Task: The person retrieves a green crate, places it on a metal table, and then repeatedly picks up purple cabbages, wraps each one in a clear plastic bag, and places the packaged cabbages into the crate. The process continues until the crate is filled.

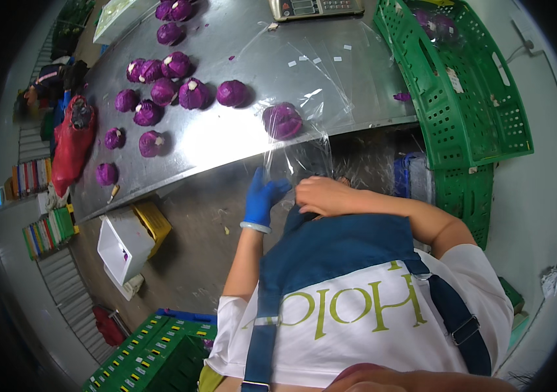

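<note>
A red cabbage [282, 121] sits at the front edge of the steel table inside a clear plastic bag [298, 157]. The bag's loose end hangs over the edge towards me. My left hand [265, 194], in a blue glove, is at the left side of that end with fingers spread; whether it pinches the film is unclear. My bare right hand [325, 196] is curled at the bag's end in front of my apron, its fingertips partly hidden. Flat clear bags [327, 73] with small white labels lie beyond the cabbage.
Several unbagged red cabbages [164, 91] spread over the steel table [239, 54]. A small knife [113, 193] and a red net sack [75, 142] are at its left end. A weighing scale [316, 9] stands at the back, green crates [460, 93] at right. White bin [124, 245] below; another person [45, 81] far left.
</note>
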The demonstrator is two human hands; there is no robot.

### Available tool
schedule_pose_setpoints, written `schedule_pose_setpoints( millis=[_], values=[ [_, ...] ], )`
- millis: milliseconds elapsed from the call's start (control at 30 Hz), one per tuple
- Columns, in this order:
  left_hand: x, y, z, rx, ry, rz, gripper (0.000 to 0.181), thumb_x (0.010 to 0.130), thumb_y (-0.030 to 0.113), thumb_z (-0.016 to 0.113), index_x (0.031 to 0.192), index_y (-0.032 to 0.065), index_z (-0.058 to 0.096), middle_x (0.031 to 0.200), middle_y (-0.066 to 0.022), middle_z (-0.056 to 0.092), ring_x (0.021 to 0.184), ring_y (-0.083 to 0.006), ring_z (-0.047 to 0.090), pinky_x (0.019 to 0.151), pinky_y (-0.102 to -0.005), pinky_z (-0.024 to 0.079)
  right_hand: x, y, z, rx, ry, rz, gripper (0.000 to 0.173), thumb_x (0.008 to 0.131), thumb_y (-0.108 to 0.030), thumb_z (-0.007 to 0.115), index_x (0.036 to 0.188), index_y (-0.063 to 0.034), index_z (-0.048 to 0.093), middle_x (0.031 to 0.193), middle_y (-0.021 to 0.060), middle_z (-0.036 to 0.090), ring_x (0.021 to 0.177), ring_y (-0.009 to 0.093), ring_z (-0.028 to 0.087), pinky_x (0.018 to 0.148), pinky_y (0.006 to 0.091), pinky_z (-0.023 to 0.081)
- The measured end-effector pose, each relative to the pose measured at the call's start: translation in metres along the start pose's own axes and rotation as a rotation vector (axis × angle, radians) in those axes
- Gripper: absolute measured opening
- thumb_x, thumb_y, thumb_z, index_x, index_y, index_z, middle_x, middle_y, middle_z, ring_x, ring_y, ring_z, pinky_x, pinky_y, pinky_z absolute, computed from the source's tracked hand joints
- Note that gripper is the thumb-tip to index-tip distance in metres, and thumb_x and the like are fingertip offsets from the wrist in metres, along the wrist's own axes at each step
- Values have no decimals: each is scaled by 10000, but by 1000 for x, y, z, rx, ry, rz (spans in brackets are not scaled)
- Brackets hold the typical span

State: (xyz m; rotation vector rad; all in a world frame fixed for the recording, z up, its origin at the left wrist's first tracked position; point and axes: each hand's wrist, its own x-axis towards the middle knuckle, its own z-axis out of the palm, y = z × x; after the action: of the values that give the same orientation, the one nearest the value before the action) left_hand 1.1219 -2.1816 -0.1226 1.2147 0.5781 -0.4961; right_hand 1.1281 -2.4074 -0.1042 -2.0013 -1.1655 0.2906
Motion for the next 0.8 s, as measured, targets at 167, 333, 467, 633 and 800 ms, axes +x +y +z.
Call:
schedule_pose_setpoints(
  millis=[167, 333, 467, 633, 800],
  values=[
    [0, -11, -2, -43, -83, 12, 682, 961, 40, 522, 1567, -5, 211, 1150, -208, 648, 965, -259, 690, 813, -359, 584, 22, -17, 3, -172, 251, 133, 204, 866, -224, 688, 957, -56, 618, 973, 92, 594, 972, 284, 580, 858, 385, 472],
    [6, -13, -4, -7, 3, 20, 656, 936, -12, 522, 1550, 16, 295, 1008, -132, 672, 806, -174, 638, 703, -333, 551, 36, -2, 17, -323, -23, 37, 161, 860, -219, 665, 887, -65, 626, 926, 80, 598, 929, 254, 588, 816, 376, 472],
    [2, -27, -25, 731, 41, 430, 794, 907, -20, 558, 1602, 71, 187, 762, -136, 632, 637, -169, 597, 611, -370, 518, -65, 4, -24, -413, -228, 50, 117, 841, -174, 621, 893, -72, 644, 912, 85, 609, 925, 255, 606, 825, 368, 480],
    [-16, -9, -43, 1161, -163, 647, 820, 929, 101, 658, 1608, 159, 202, 852, -205, 703, 623, -283, 674, 616, -414, 525, -312, 39, -43, -427, -1504, 869, 275, 830, -232, 652, 1076, -120, 699, 1061, 96, 691, 998, 283, 669, 775, 415, 545],
    [10, 4, -65, 1063, 253, 960, 693, 894, 131, 698, 1525, 110, 415, 1258, -169, 664, 1123, -352, 649, 925, -424, 528, -131, 31, -72, -765, 21, 397, 454, 807, -71, 585, 1261, -49, 594, 1370, 162, 547, 1289, 346, 501, 1072, 448, 428]
  ],
)
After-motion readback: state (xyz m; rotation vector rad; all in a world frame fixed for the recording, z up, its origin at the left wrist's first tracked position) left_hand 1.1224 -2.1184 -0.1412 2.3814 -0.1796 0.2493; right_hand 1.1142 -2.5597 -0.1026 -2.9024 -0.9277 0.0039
